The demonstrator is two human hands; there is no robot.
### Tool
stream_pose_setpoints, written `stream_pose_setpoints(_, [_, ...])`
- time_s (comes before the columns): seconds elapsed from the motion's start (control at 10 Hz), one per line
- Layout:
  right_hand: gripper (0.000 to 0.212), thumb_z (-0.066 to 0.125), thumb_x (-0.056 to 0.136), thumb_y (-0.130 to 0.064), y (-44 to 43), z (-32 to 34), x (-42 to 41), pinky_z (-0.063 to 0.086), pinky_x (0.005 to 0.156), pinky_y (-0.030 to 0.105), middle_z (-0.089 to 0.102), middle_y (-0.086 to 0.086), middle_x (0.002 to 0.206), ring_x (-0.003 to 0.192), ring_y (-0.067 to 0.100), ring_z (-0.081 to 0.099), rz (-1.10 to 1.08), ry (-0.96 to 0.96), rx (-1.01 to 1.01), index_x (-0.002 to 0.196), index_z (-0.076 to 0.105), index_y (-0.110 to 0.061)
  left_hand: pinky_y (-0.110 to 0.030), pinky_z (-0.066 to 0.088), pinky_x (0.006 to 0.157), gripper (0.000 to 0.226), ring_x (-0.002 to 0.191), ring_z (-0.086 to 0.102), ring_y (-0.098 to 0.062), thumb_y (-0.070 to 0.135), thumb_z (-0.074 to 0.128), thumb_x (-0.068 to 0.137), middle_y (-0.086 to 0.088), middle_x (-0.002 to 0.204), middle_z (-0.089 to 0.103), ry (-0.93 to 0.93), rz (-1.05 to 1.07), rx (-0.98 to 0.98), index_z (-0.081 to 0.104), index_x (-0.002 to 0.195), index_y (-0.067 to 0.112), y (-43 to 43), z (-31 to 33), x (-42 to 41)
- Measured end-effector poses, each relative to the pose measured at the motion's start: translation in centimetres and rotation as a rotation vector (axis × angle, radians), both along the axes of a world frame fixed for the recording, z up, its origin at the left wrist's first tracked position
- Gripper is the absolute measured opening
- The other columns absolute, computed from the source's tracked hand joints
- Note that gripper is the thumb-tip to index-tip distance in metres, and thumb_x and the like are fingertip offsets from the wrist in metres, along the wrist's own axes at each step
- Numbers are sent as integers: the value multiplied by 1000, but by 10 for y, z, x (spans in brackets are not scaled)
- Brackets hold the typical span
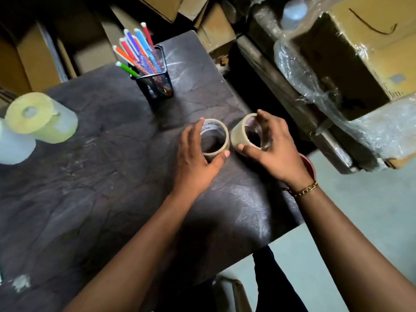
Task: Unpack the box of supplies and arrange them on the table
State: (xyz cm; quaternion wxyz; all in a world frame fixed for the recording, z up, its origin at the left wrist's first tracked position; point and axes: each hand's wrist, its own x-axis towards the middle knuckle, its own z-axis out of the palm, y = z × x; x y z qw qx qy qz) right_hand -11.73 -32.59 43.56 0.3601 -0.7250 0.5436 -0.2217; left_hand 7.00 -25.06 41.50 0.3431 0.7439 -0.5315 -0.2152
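Note:
Two tan tape rolls stand side by side on the dark table [94,188], right of its middle. My left hand [193,163] grips the left tape roll [221,129], thumb on its near side, fingers curled over the far rim. My right hand [276,152] grips the right tape roll [238,131], thumb on its near rim, fingers over the top. The right roll tilts toward the left one. A black mesh pen holder [157,85] with several coloured pens stands behind them.
A yellow-green roll [42,122] and a whitish roll [13,147] sit at the table's left edge. Cardboard boxes [369,64], partly under clear plastic wrap, stand to the right beyond a gap. More boxes crowd the back. Pale floor shows at the lower right.

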Motion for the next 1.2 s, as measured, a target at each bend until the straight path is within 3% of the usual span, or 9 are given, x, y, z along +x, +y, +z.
stream_pose_setpoints(0.2, [87,81,76,-43,-22,-13,-107,27,99,3,43,-9,133,123,-4,40,-245,-70,94,149,37,-26,-11,27,96,99,130,40,-11,47,81,71,0,147,39,102,-175,117,30,152,23,-64,12,-88])
stream_pose_setpoints(0.4, [94,75,61,-61,-35,-86,-224,37,114,36,51,0,143,131,9,47,-607,-109,282,144,47,-27,-37,44,101,102,125,51,-22,62,74,65,6,143,42,-28,-412,256,31,150,25,-130,-21,-200])
stream_pose_setpoints(0.6, [82,81,70,-43,-45,-175,-305,38,106,28,53,11,134,125,24,52,-736,-73,563,142,51,-20,-35,49,94,90,117,57,-24,60,76,53,0,129,56,-88,-541,581,50,134,28,-177,-117,-300])
stream_pose_setpoints(0.7, [53,82,59,-54,-49,-241,-332,52,96,49,65,-3,114,111,25,63,-843,-213,722,107,66,-40,-28,49,77,73,101,64,-22,54,82,52,2,111,68,-31,-525,745,62,117,28,-188,-177,-325])
stream_pose_setpoints(0.8, [34,82,69,-41,-64,-287,-338,56,88,53,64,-9,96,101,25,66,-925,-345,830,92,61,-28,-26,46,73,60,90,62,-17,39,87,62,5,101,66,135,-412,871,63,114,23,-191,-238,-342])
stream_pose_setpoints(0.9, [37,75,84,-28,-82,-327,-337,59,78,46,59,4,103,86,16,63,-972,-493,959,109,54,-12,-33,54,85,57,97,67,-21,33,88,64,-1,107,70,250,-279,904,65,114,17,-194,-297,-352])
stream_pose_setpoints(1.0, [36,69,89,-31,-94,-366,-340,58,68,37,59,2,106,87,15,62,-957,-486,997,117,50,-19,-34,55,86,56,95,68,-19,37,88,63,-1,106,72,334,-205,895,67,111,17,-195,-341,-356])
stream_pose_setpoints(1.1, [45,68,86,-39,-97,-395,-347,58,75,43,60,2,99,82,19,60,-952,-420,1023,124,52,-20,-32,53,90,60,99,66,-18,42,84,64,1,112,71,395,-129,888,65,117,19,-194,-366,-356])
stream_pose_setpoints(1.2, [28,70,78,-28,-91,-410,-353,55,88,44,61,2,89,71,13,56,-988,-421,980,102,57,-26,-42,51,97,65,106,66,-25,48,77,56,-4,115,71,367,-115,908,69,113,18,-188,-394,-352])
